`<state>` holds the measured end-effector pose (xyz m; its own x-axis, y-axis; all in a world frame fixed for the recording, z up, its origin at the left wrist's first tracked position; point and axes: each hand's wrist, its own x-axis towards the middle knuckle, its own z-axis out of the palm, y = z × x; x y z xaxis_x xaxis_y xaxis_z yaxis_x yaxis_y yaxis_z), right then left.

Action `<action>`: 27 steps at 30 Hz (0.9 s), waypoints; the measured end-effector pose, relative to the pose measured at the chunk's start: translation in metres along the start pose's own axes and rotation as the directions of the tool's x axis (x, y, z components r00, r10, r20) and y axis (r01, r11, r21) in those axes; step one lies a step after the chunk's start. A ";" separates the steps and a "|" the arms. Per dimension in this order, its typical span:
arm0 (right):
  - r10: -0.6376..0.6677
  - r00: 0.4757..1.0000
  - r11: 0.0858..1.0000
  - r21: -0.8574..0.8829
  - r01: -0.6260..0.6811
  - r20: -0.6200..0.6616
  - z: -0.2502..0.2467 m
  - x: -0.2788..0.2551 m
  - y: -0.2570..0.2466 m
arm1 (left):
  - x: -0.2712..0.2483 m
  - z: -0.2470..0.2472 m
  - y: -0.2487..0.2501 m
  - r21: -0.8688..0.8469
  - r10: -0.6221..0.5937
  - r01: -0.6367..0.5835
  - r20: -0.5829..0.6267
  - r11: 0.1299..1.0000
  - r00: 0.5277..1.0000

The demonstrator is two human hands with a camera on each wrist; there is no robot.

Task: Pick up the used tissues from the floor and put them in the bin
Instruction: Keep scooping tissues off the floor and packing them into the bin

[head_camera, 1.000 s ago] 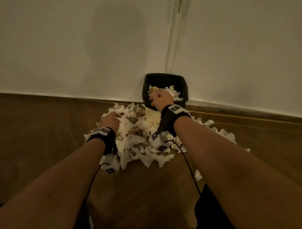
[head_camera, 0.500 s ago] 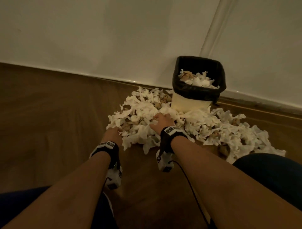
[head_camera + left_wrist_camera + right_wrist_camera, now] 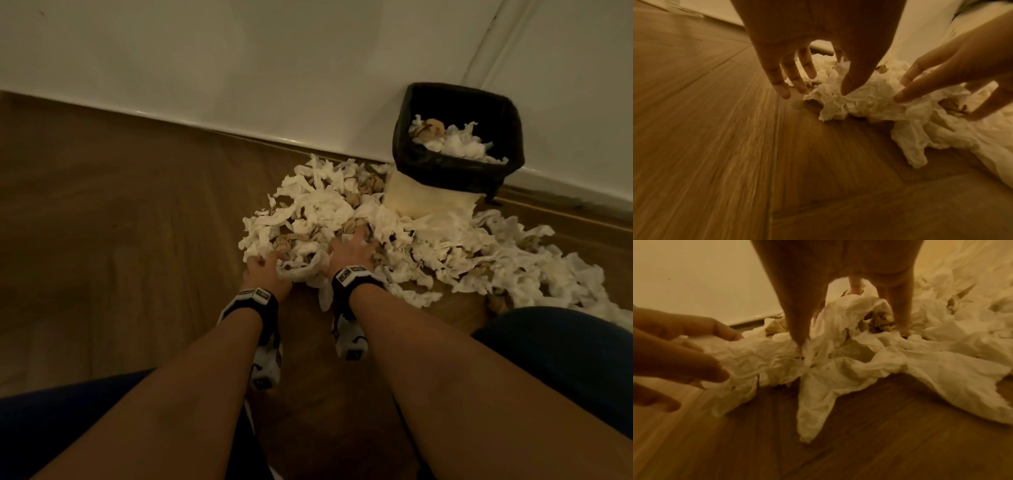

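Note:
A broad heap of crumpled white and brownish tissues (image 3: 318, 212) covers the wooden floor in front of the bin (image 3: 445, 171), a pale bin with a black liner standing against the wall and holding several tissues. My left hand (image 3: 265, 267) is at the heap's near left edge, fingers spread and fairly straight; in the left wrist view this left hand (image 3: 816, 91) touches a white tissue (image 3: 869, 104) with its thumb tip. My right hand (image 3: 352, 246) lies on the heap just to the right. In the right wrist view the right hand (image 3: 851, 337) straddles a clump of tissue (image 3: 849, 318), fingertips sunk in, nothing lifted.
The white wall (image 3: 239, 68) with its skirting runs behind the bin and heap. Bare wooden floor (image 3: 120, 222) spreads left of the heap and beneath my forearms. My knee in dark cloth (image 3: 548, 359) is at the right, close to more tissues (image 3: 548, 274).
My right hand left the bin's mouth and came down onto the near edge of the heap beside the left hand. The view swung left, so the bin now sits at the right.

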<state>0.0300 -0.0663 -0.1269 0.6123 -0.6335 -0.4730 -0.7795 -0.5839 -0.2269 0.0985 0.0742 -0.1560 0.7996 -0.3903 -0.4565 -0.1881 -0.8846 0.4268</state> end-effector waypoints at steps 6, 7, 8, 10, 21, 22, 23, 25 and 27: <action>0.012 0.995 0.969 0.246 0.013 -0.098 -0.016 0.008 0.012 | -0.006 0.001 0.000 0.041 0.032 -0.026 -0.141 0.999 0.989; 0.025 0.996 0.955 0.297 0.002 -0.088 -0.019 0.008 0.013 | -0.005 0.000 0.002 0.066 0.044 -0.033 -0.173 0.997 0.984; 0.042 0.997 0.937 0.349 -0.015 -0.069 -0.023 0.009 0.013 | -0.003 -0.002 0.004 0.090 0.067 -0.050 -0.205 0.995 0.976; 0.098 0.995 0.887 0.454 -0.076 -0.025 -0.029 0.012 0.014 | 0.004 -0.006 0.010 0.125 0.121 -0.092 -0.248 0.988 0.961; 0.229 0.971 0.720 0.659 -0.219 0.072 -0.032 0.011 0.039 | 0.047 -0.010 0.045 0.404 0.116 -0.169 0.152 0.899 0.982; 0.206 0.976 0.738 0.644 -0.200 0.066 -0.032 0.012 0.040 | 0.048 -0.008 0.045 0.425 0.107 -0.163 0.152 0.890 0.982; 0.181 0.982 0.768 0.614 -0.181 0.063 -0.032 0.013 0.041 | 0.048 -0.008 0.044 0.449 0.105 -0.159 0.143 0.879 0.984; 0.162 0.984 0.833 0.524 -0.178 0.077 -0.032 0.013 0.042 | 0.047 -0.008 0.042 0.495 0.111 -0.153 0.115 0.855 0.987; 0.217 0.970 0.799 0.551 -0.239 0.106 -0.032 0.011 0.042 | 0.046 -0.012 0.040 0.513 0.131 -0.164 0.100 0.842 0.986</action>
<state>0.0081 -0.1141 -0.1142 0.4108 -0.6877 -0.5987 -0.8426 -0.0354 -0.5374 0.1345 0.0244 -0.1505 0.7067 -0.5268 -0.4722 -0.5826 -0.8120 0.0339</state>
